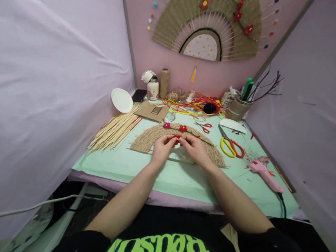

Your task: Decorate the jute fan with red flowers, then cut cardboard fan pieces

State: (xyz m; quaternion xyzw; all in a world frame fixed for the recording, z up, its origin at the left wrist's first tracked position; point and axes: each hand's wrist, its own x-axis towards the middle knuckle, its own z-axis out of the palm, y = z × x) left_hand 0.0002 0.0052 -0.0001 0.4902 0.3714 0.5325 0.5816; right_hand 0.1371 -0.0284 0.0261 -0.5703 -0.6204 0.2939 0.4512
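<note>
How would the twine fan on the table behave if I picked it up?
The twine fan is probably light, being flat and thin. The slim sticks poking from its edges likely keep it fairly stiff, though their exposed ends could snap if knocked.

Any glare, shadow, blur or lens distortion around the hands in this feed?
Head view: soft light, no strong glare on the hands; faint shadowing on the green tabletop near the forearms; apparent wide-angle stretch toward the frame edges; the red flower between the left hand and right hand is small and soft, fine petal detail hard to read.
</note>
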